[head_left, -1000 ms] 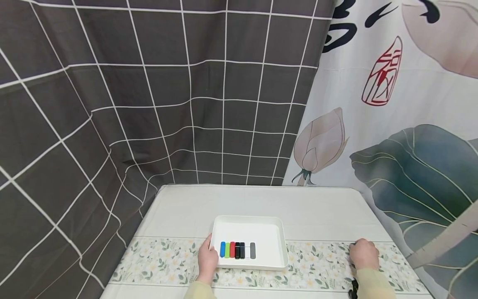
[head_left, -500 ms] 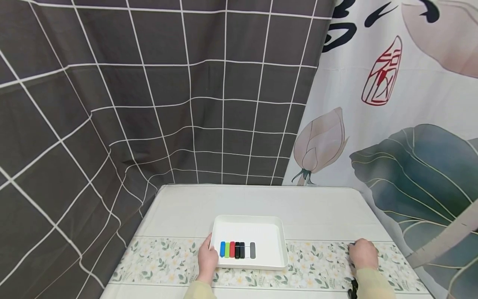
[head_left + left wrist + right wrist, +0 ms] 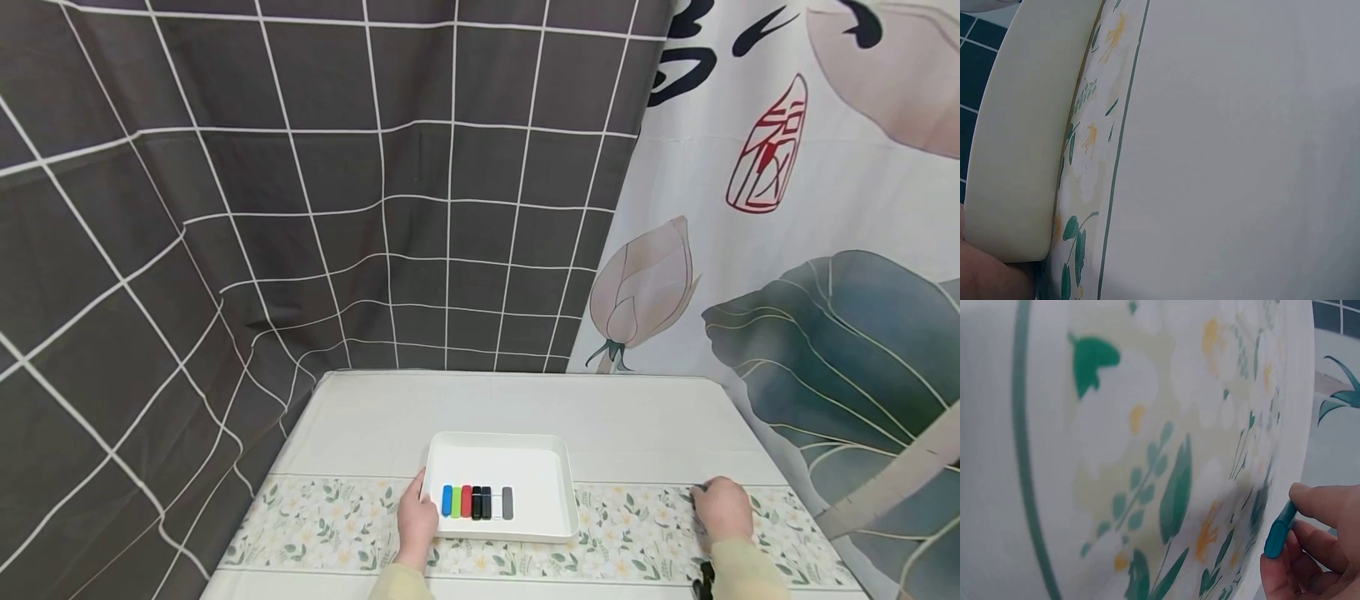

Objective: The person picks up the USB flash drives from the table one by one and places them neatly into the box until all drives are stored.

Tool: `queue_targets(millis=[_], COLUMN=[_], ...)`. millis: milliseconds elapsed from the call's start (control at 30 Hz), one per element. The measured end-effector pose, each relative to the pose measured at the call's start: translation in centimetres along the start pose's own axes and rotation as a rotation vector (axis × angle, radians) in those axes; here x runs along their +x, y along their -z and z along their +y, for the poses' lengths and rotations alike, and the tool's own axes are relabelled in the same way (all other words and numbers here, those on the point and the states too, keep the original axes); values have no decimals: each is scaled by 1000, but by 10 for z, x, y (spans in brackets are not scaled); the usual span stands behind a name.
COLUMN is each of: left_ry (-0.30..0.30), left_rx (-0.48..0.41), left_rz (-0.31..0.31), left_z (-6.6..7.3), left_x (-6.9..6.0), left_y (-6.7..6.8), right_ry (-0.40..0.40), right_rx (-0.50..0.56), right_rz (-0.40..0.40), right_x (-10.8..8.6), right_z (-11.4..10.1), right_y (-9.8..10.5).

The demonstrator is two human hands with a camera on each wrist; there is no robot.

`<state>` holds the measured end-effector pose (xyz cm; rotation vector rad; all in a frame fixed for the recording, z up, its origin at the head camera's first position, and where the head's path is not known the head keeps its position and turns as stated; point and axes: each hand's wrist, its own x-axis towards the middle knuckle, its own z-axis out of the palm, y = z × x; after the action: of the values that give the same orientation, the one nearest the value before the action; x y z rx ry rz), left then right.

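A white tray (image 3: 536, 475) lies on the table, with a row of small oblong pieces inside: blue (image 3: 447, 501), green (image 3: 457, 502), red (image 3: 467, 502), two black, a pale one and grey (image 3: 507, 502). My left hand (image 3: 417, 518) grips the tray's left edge; the left wrist view shows the tray's side wall (image 3: 1019, 137) with part of the hand (image 3: 991, 275) at its corner. Off to the right of the tray, my right hand (image 3: 724, 508) pinches a small teal stick with a flat oblong end (image 3: 1280, 532) between thumb and curled fingers, close to the tablecloth.
A white tablecloth (image 3: 517, 400) with a floral band (image 3: 630, 529) covers the table. Dark grid cloth (image 3: 412, 167) hangs behind and to the left, and a lotus-print curtain (image 3: 675, 167) at the right. Something black (image 3: 703, 579) is at my right wrist.
My right hand has shifted slightly left, towards the tray. The left hand, the tray and the pieces in it have stayed put.
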<state>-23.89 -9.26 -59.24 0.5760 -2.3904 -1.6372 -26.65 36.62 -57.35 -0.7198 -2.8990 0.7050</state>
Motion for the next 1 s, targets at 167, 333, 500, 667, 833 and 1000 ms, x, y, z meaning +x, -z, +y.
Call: queue_targets(millis=[167,333,500,667,833,1000], left_ry=[-8,-18,-15,-5,-1,-5], left_rx=[2,1,-4,-7,-7,-6], left_rz=[1,3,2,0,1,3], left_z=[-1,0,1,0,0,1], left_x=[1,1,1,1,0,0], left_y=[0,1,1,0,0,1], right_ry=[12,-6,-20,-16,-30,-17], right_rx=[32,60,71,73,60,59], right_rz=[16,32,23,18,24,40], right_x=[-5,-10,-13,-15,-17,-19], right_z=[-8,-18,-24,-29,-34,-36], right_y=[-1,-3,-3,-3,-5,-8])
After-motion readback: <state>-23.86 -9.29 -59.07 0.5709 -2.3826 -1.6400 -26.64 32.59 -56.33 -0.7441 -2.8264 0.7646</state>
